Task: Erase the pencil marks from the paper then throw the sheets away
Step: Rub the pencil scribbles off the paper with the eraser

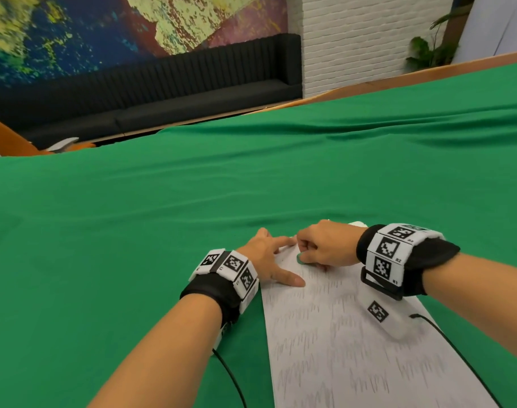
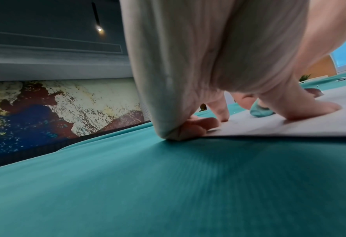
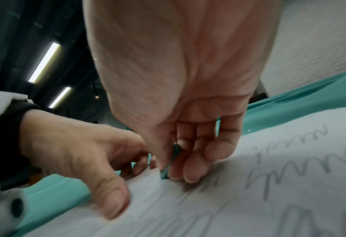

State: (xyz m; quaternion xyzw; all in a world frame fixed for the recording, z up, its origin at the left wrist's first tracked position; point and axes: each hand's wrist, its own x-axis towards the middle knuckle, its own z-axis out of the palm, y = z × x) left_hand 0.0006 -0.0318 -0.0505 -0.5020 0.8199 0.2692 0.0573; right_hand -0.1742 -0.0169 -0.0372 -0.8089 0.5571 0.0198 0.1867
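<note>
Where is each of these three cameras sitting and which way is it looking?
Head: above, looking down at paper; both hands, forearms show.
Left wrist: low on the green cloth, facing along left hand pressing paper.
Right wrist: under the wrist, facing right hand pinching eraser; left hand visible.
All views share the eraser and paper.

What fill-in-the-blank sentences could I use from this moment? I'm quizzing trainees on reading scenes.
1. The right hand pinches a small green ____.
2. The left hand presses its spread fingers on the ____ to steady it.
3. The paper lies on a ____ cloth.
4. The paper is covered with rows of ____ marks.

Missing words: eraser; paper; green; pencil
</note>
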